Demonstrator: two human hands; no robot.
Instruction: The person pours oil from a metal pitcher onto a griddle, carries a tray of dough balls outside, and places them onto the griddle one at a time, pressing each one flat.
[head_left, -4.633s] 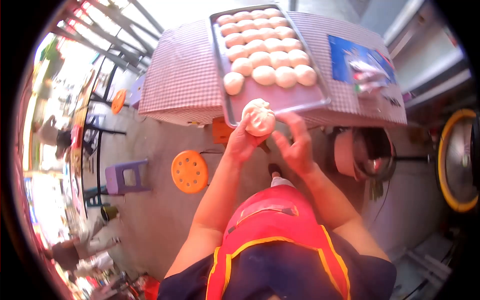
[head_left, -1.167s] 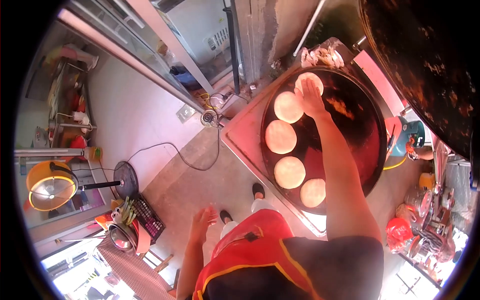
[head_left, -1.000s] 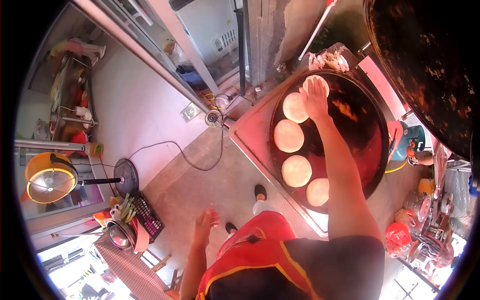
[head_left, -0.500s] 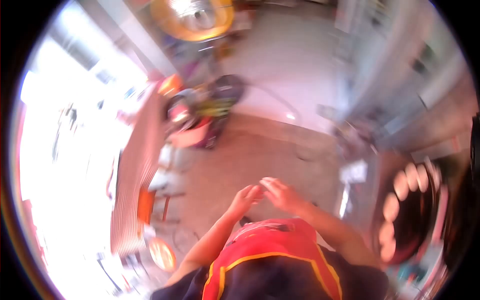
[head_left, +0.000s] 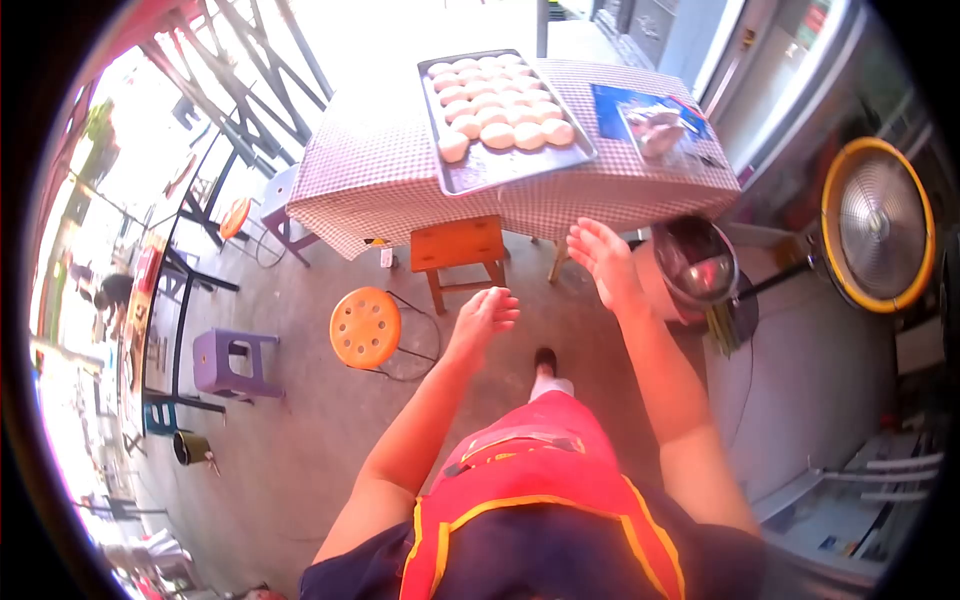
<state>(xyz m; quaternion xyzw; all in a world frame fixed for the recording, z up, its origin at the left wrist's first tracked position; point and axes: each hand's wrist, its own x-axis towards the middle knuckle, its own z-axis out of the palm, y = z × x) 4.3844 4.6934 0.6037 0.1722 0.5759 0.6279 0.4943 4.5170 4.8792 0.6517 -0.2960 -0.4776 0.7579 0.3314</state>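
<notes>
My left hand [head_left: 487, 313] is raised in front of the red apron [head_left: 530, 450], its fingers curled loosely with nothing visible in them. To its right and a little farther forward, my right hand [head_left: 605, 258] has its fingers stretched out and holds nothing. The two hands are apart and touch nothing. Beyond them stands a table with a checkered cloth [head_left: 350, 180]. On it lies a metal tray [head_left: 500, 175] with rows of pale dough balls [head_left: 493, 108]. A blue sheet with a clear plastic bag [head_left: 655, 130] is beside the tray.
An orange-red wooden stool [head_left: 457, 245] stands before the table, and a round orange stool [head_left: 365, 328] is to its left. Farther left is a purple stool [head_left: 225, 362]. A bin [head_left: 665, 275] and a yellow-rimmed fan [head_left: 877, 225] stand at the right. A person [head_left: 115, 290] is far left.
The view has swung round to the table with the tray; the dark round pan at the right has left the view. My hands have moved apart and forward.
</notes>
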